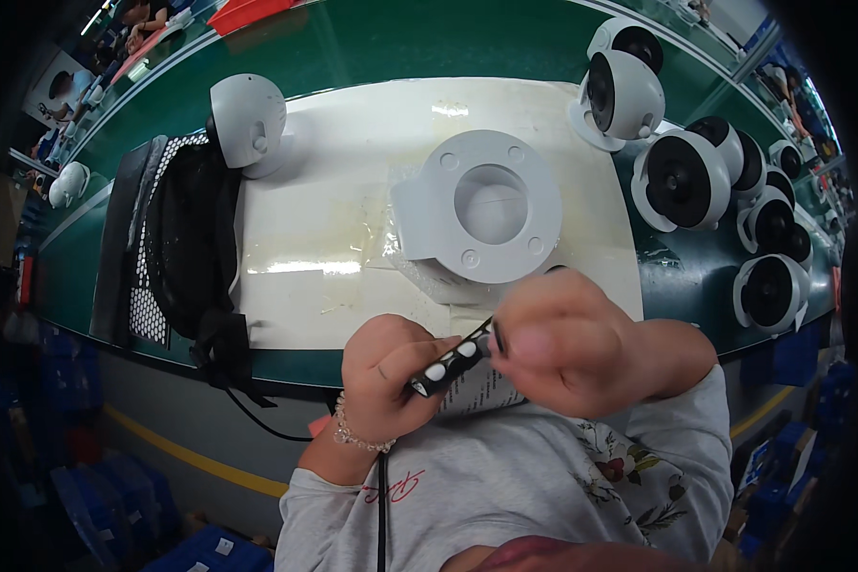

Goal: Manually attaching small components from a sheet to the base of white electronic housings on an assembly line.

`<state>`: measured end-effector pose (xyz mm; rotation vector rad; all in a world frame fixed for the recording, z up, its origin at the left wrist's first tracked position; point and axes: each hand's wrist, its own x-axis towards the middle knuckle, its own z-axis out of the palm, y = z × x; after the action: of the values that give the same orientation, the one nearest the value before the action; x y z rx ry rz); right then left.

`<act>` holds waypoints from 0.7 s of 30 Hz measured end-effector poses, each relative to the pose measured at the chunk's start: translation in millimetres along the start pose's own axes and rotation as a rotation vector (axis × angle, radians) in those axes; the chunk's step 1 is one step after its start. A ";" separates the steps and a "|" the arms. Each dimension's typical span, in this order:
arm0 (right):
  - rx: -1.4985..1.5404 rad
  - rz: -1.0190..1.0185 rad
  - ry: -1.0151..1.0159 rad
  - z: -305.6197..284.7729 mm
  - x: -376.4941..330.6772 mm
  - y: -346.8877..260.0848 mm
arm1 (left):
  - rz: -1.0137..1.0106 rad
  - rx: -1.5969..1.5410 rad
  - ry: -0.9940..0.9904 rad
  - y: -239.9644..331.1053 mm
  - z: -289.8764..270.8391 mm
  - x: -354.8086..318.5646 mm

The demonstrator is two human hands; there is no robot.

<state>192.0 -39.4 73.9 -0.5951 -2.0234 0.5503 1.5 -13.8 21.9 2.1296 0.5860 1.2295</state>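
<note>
Head view: both hands closed on a small black tool with white buttons, close to the chest.

Left hand [383, 374] wrapped around the black tool [451, 364], fingers [412, 355] curled shut on its body; right hand [558, 345] pinching its upper end, fingers closed. Held above the near edge of the counter [334, 238], just before a white round camera base [491, 205] on clear plastic wrap. White dome cameras [682, 179] lined up at right; black mesh bag [186, 238] at left.

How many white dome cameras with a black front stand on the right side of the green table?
About 7: two white dome cameras at the top, one large, four crowded along the right edge; more may be hidden.
</note>
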 end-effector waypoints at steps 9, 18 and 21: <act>-0.008 0.199 0.324 -42.6 16.1 47.4 | 0.031 -0.013 0.044 -21.5 9.8 2.2; 0.114 0.418 0.268 -48.9 17.3 49.6 | 0.047 -0.061 0.037 -33.6 16.4 -6.2; -0.152 0.341 0.228 -46.9 16.5 44.9 | 0.078 0.016 0.027 -37.4 14.6 -9.2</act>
<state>233.8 12.5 80.2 -1.0585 -1.7673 0.5042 7.2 3.2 -15.2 2.1706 0.5303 1.3011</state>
